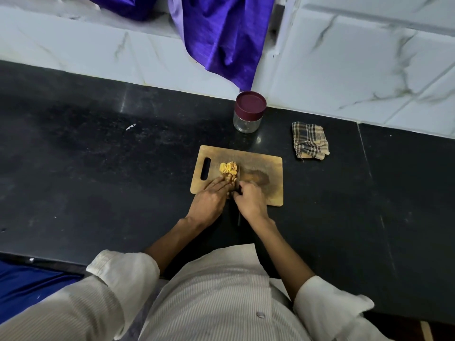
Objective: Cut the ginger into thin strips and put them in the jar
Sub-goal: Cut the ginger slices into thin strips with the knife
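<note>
Rolled-up cream sleeves (123, 269) and a striped cream shirt front fill the near edge, and both bare forearms reach out over the black stone counter (98, 168) to the small wooden chopping board with a slot handle (261, 168). On it lies the pale yellow ginger (228, 169), already in a loose heap of slices at the board's left-middle. The left hand (209, 200) lies flat-fingered against the near end of the heap, pressing it steady; the right hand (250, 199) has its fingers curled round the dark handle of a narrow-bladed kitchen knife (237, 177), whose blade stands just to the right of the ginger. This looks like the cutting step, well under way, with slices being reduced to strips (how fine they are is too small to tell).

Next, I judge, the blade needs short, close strokes through the stack while the left fingertips keep back from the edge, since they sit very near it.

Beyond the board stands the clear glass jar with a maroon screw lid (249, 112), lid on, so it must be opened before any strips go in. To its right lies a crumpled checked brown cloth (310, 141), and purple fabric (221, 38) hangs down the marble-tiled wall just above the jar.
</note>
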Motion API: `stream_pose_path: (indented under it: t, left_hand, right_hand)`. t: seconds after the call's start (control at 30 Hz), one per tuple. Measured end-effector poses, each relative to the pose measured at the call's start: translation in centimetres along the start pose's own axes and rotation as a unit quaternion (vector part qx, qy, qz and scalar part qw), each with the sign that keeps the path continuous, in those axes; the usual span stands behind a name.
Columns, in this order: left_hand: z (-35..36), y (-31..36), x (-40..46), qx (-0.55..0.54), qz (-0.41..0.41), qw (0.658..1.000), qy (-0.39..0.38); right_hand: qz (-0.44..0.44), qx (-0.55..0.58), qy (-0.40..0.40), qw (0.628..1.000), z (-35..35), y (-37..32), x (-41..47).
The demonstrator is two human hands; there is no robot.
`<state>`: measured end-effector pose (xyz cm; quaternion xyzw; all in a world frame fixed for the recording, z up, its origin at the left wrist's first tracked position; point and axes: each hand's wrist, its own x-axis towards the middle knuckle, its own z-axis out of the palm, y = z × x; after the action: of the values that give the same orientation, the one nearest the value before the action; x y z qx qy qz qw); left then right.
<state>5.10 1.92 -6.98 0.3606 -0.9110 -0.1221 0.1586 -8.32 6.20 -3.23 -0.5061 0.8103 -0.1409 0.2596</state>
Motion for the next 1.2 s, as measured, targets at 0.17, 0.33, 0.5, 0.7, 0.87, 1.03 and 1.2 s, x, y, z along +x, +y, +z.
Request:
stream_pose_path:
  t: [0.17,0.33,0.5,0.7,0.87,1.03,1.2]
  left_hand:
    - [-0.5,-0.9,-0.3,-0.046,-0.033,0.998,0.037]
    - [0.0,-0.9,-0.4,-0.103,-0.070,0.989,0.085]
    - [-0.8,-1.1,1.4,-0.150,-0.130,0.976,0.089]
    - [-2.5,-1.3,5.4,-0.114,-0.240,0.964,0.021]
    - [-3.2,1.6,5.7,-0.228,-0.211,0.948,0.074]
    - [-3.2,3.1,6.0,-0.575,-0.332,0.747,-0.036]
    - [-3.0,1.4,6.1,-0.595,-0.365,0.714,-0.054]
  right_hand:
    - [0.028,0.046,0.019,0.998,-0.6,1.7,-0.3]
    - [0.046,0.091,0.018,0.995,-1.3,4.0,-0.8]
    - [-0.005,0.097,0.007,0.995,-1.3,3.8,-0.1]
    - [-0.012,0.140,0.014,0.990,-1.4,2.2,1.0]
    - [-0.029,0.226,0.027,0.973,-2.0,2.6,0.9]
    - [-0.047,0.334,-0.010,0.941,-2.6,2.3,0.1]
    - [-0.039,0.350,-0.017,0.936,-2.8,2.6,0.1]
